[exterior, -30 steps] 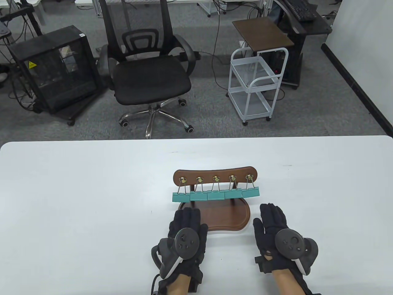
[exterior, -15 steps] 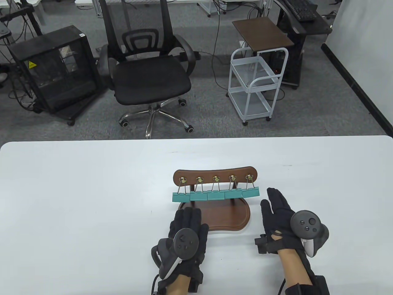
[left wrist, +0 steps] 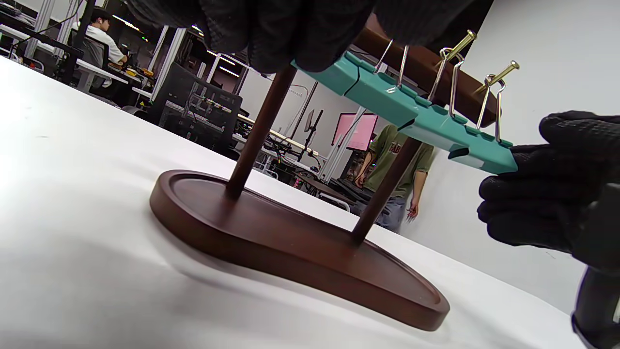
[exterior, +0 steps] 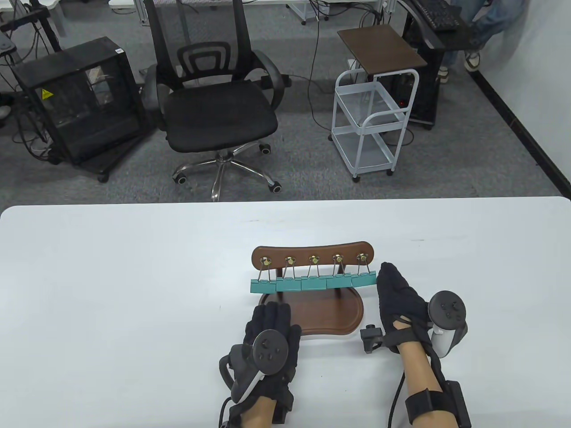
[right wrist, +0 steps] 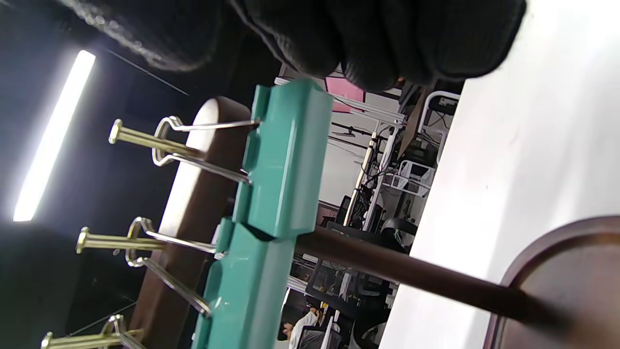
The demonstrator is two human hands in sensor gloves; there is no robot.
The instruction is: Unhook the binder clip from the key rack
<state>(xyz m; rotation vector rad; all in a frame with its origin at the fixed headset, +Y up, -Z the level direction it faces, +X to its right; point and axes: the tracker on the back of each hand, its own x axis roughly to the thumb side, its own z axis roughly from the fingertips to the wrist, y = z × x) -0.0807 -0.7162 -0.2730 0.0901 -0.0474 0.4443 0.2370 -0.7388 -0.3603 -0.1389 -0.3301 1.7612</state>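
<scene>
A brown wooden key rack (exterior: 312,252) stands on an oval base (exterior: 339,317) mid-table. Several teal binder clips hang from its brass hooks; the rightmost clip (exterior: 364,279) also shows in the left wrist view (left wrist: 479,155) and the right wrist view (right wrist: 286,160). My right hand (exterior: 392,285) is raised beside that clip, fingertips at its right end, holding nothing; whether they touch it I cannot tell. My left hand (exterior: 270,321) rests flat on the base's left front edge, fingers straight.
The white table (exterior: 111,276) spreads wide on both sides of the rack. Beyond its far edge stand an office chair (exterior: 218,111), a white cart (exterior: 374,120) and a black case (exterior: 80,102).
My right hand lifted off the table, turned onto its side and moved forward and left to the rightmost clip. My left hand stayed still.
</scene>
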